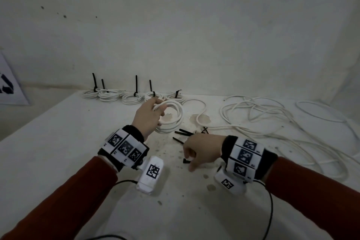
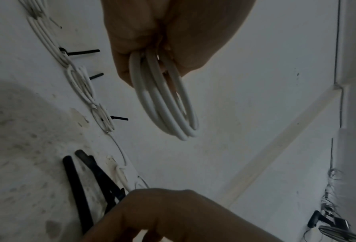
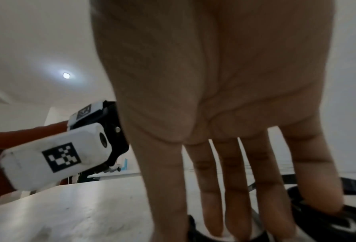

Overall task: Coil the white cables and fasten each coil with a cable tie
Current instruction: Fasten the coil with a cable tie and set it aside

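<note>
A round coil of white plastic cable (image 1: 171,117) is gripped by the curled left hand (image 1: 149,118). Near it, loose black plastic cable ties (image 1: 183,133) are touched by the right hand (image 1: 202,151), fingers straight and spread.

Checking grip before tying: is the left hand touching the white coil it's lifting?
Touching. The left wrist view shows the left hand with fingers curled round the coil, strands emerging straight from the grip; the head view agrees.

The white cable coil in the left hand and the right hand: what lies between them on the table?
Loose black cable ties on the stained tabletop, seen in the head view.
</note>
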Tool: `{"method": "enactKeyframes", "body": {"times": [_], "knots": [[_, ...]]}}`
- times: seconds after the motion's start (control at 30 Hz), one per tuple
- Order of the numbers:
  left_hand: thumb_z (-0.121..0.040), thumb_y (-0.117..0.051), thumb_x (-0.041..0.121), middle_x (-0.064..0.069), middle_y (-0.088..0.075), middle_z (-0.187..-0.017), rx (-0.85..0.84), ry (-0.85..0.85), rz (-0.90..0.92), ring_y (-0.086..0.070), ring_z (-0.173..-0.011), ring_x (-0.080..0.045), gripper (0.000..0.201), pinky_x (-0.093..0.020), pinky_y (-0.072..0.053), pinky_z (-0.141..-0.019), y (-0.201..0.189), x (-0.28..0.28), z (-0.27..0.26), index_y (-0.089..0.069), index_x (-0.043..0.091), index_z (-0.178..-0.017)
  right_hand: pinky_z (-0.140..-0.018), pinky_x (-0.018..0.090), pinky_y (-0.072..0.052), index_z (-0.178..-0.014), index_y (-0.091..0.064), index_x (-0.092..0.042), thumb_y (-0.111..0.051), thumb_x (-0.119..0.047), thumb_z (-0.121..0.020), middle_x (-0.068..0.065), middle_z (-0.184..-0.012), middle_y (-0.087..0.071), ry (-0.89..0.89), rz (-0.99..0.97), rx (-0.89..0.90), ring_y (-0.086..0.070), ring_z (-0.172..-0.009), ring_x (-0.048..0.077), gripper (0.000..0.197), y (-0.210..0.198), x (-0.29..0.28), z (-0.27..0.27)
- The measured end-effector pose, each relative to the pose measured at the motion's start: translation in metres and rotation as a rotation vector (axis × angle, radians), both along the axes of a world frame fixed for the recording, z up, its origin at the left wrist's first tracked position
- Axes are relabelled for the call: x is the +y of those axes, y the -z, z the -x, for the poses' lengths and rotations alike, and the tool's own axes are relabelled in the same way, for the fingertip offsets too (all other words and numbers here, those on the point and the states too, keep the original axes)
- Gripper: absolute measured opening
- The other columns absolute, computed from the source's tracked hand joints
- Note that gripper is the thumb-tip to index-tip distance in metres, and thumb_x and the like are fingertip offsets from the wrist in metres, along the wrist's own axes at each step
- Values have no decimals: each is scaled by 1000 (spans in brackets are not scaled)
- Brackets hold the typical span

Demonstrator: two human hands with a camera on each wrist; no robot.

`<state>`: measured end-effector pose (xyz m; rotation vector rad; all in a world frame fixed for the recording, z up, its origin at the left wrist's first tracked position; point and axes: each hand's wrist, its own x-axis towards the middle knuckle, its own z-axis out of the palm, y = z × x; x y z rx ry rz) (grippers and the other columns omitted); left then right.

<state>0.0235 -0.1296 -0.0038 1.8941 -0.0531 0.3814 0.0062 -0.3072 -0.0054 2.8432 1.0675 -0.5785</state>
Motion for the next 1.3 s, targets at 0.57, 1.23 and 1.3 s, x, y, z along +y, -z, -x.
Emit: {"method": "enactKeyframes", "body": {"times": [0.57, 1.23, 1.3], "knots": [[-94, -56, 17, 1, -57, -75, -215, -161, -238, -49, -63, -5, 5, -7, -36, -54, -17, 21, -2, -55, 12, -96, -71, 27, -53, -83, -65, -3, -62, -1, -87, 13, -77, -71, 255, -1223, 243, -62, -69, 18, 6, -90, -42, 34], [-92, -58, 25, 16, -58, -66, -424, 171, -154, -53, -55, -5, 10, -20, -43, -53, -47, -31, 19, -54, 34, -90, -76, 20, -45, -86, -69, -26, -74, -15, -81, -4, -105, -50, 284, -1398, -381, -53, -92, 6, 13, -64, -19, -7], [-92, -58, 28, 18, -59, -68, -430, 190, -177, -53, -56, -1, 6, -18, -42, -55, -47, -31, 16, -55, 33, -92, -80, 24, -48, -86, -68, -19, -72, -11, -82, -1, -112, -53, 326, -1479, -238, -57, -98, 8, 9, -64, -19, -11]]}}
